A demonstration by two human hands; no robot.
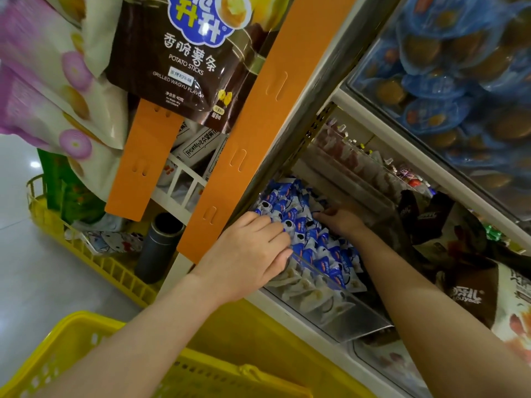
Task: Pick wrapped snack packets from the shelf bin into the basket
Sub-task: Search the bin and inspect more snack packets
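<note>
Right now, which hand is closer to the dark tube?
Left. The left hand touches the blue packets just right of the dark tube; the right hand is farther right, across the packets.

There are two yellow baskets (66, 340), two orange strips (258, 124), one brown potato-stick bag (184, 61), one dark cylinder (158, 248), and uncountably many blue snack packets (316, 242).

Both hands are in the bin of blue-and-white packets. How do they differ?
The left hand lies at the front of the bin, nearer the camera; the right hand reaches deeper toward the back. The left hand shows its whole back, while the right hand looks smaller, fingers pointing left. Both touch the blue-and-white packets; whether either grips one is unclear.
</note>
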